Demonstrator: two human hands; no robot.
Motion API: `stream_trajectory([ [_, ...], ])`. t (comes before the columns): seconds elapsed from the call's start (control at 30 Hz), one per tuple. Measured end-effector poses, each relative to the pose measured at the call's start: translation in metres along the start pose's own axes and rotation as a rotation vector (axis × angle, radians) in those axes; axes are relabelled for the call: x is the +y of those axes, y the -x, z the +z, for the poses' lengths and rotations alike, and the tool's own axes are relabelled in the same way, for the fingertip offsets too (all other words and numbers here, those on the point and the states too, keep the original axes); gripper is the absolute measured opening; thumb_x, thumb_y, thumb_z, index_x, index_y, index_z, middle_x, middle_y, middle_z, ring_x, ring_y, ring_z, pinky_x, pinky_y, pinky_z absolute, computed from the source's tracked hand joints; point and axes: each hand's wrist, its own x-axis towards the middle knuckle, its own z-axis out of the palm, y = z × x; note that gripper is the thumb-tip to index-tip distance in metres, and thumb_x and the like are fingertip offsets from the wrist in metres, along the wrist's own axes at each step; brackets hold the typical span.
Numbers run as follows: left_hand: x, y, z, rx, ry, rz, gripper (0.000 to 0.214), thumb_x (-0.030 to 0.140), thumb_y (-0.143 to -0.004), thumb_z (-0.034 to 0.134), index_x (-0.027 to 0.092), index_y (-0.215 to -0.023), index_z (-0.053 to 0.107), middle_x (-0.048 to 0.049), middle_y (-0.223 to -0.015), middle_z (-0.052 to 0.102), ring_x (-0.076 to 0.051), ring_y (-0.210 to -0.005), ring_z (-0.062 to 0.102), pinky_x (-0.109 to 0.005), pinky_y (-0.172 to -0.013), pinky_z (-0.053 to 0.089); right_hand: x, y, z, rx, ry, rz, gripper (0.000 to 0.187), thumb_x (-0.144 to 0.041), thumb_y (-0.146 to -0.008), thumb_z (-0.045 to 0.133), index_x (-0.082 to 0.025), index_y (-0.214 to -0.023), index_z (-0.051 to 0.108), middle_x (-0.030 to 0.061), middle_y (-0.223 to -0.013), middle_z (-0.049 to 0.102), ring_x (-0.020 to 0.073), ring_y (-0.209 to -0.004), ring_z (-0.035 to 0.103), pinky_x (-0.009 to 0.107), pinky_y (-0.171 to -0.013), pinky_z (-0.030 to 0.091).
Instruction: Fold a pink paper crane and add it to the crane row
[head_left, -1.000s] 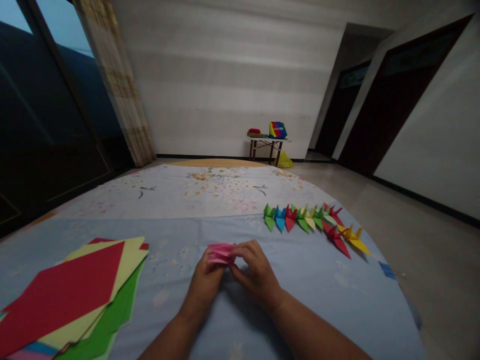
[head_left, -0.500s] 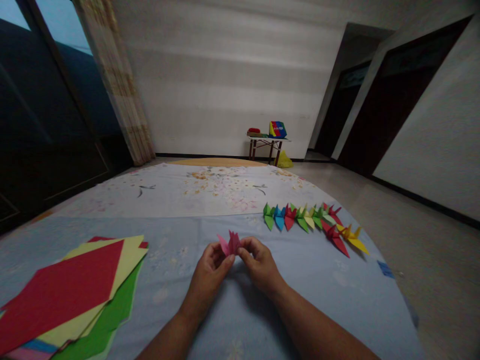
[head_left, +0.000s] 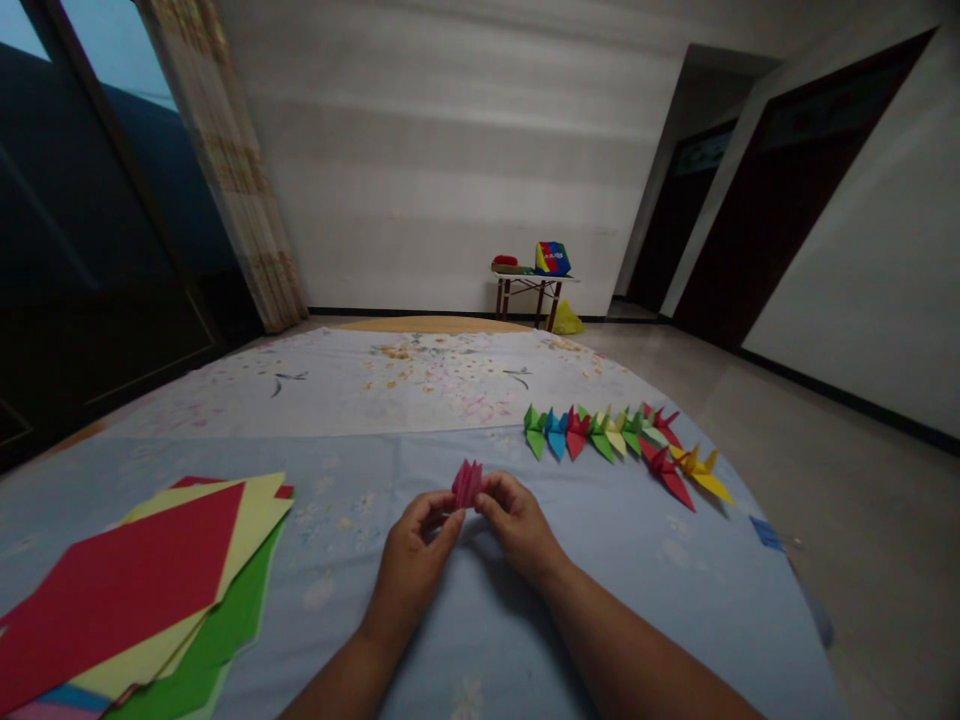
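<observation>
A small piece of folded pink paper (head_left: 467,484) is held up between my two hands, its pointed layers pressed close together. My left hand (head_left: 420,535) pinches its left lower side between thumb and fingers. On the other side my right hand (head_left: 517,520) grips it with thumb and forefinger. The lower edge of the paper is partly covered by my fingertips. To the right lies a row of several folded paper cranes (head_left: 576,434) in green, blue, red and pale yellow. A yellow crane (head_left: 703,473) and a red crane (head_left: 666,475) sit at the row's near right end.
A stack of coloured paper sheets (head_left: 142,570), red on top, lies at the left of the round table. A floral cloth (head_left: 345,385) covers the tabletop. Against the far wall stands a small table (head_left: 534,278) bearing a colourful box (head_left: 553,258).
The pink piece's left flap, spread out before, now lies in against the rest, so the paper looks narrower. Both hands stay in nearly the same place, and the view has shifted slightly.
</observation>
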Motion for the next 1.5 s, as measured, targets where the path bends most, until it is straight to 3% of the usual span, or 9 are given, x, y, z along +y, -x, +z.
stream_trajectory([
  [0.13, -0.003, -0.002, 0.0, 0.041, 0.057, -0.011, 0.026, 0.033, -0.074, 0.062, 0.016, -0.093, 0.057, -0.0048, -0.089, 0.067, -0.019, -0.086, 0.063, -0.03, -0.081, 0.045, -0.001, 0.0, 0.001, 0.015, -0.031, 0.034, 0.019, -0.035, -0.073, 0.063, -0.017, -0.078, 0.056, -0.0005, -0.072, 0.059, 0.0127, -0.067, 0.054, 0.025, -0.066, 0.042],
  [0.3, -0.001, -0.004, 0.0, 0.098, 0.187, -0.087, 0.051, 0.031, -0.068, 0.068, 0.016, -0.111, 0.045, 0.0012, -0.072, 0.065, -0.016, -0.073, 0.063, -0.028, -0.073, 0.046, -0.001, 0.0, 0.002, -0.009, -0.055, 0.073, 0.02, -0.033, -0.071, 0.065, -0.017, -0.078, 0.057, 0.0001, -0.072, 0.061, 0.0129, -0.067, 0.056, 0.026, -0.066, 0.042],
  [0.47, 0.008, -0.004, 0.0, 0.032, 0.211, -0.159, 0.034, 0.033, -0.068, 0.068, 0.013, -0.095, 0.061, -0.005, -0.085, 0.069, -0.017, -0.079, 0.062, -0.027, -0.076, 0.046, -0.002, -0.001, 0.002, -0.012, -0.044, 0.105, 0.018, -0.031, -0.07, 0.065, -0.016, -0.076, 0.057, -0.0006, -0.069, 0.061, 0.0115, -0.062, 0.054, 0.024, -0.062, 0.04],
  [0.67, 0.008, -0.003, -0.002, 0.081, 0.149, -0.169, 0.033, 0.036, -0.067, 0.069, 0.015, -0.092, 0.068, -0.0032, -0.079, 0.071, -0.015, -0.071, 0.062, -0.025, -0.07, 0.047, -0.003, -0.001, 0.003, 0.003, -0.065, 0.126, 0.019, -0.03, -0.067, 0.067, -0.016, -0.073, 0.057, -0.002, -0.065, 0.06, 0.0101, -0.057, 0.052, 0.023, -0.058, 0.038],
  [1.27, 0.007, -0.002, -0.003, 0.063, 0.138, -0.21, 0.04, 0.038, -0.067, 0.068, 0.016, -0.1, 0.068, -0.0055, -0.086, 0.074, -0.021, -0.077, 0.067, -0.033, -0.077, 0.051, -0.011, -0.001, 0.0, 0.02, -0.089, 0.14, 0.029, -0.04, -0.06, 0.073, -0.015, -0.064, 0.058, -0.0009, -0.059, 0.062, 0.0101, -0.054, 0.053, 0.023, -0.057, 0.041],
  [1.5, 0.005, -0.004, -0.006, 0.033, 0.081, -0.2, 0.039, 0.038, -0.068, 0.067, 0.016, -0.1, 0.068, -0.0065, -0.089, 0.073, -0.021, -0.076, 0.066, -0.035, -0.075, 0.051, -0.013, -0.001, -0.002, 0.03, -0.001, 0.172, 0.027, -0.04, -0.065, 0.068, -0.013, -0.067, 0.064, 0.0, -0.06, 0.062, 0.0094, -0.054, 0.052, 0.022, -0.057, 0.04],
])
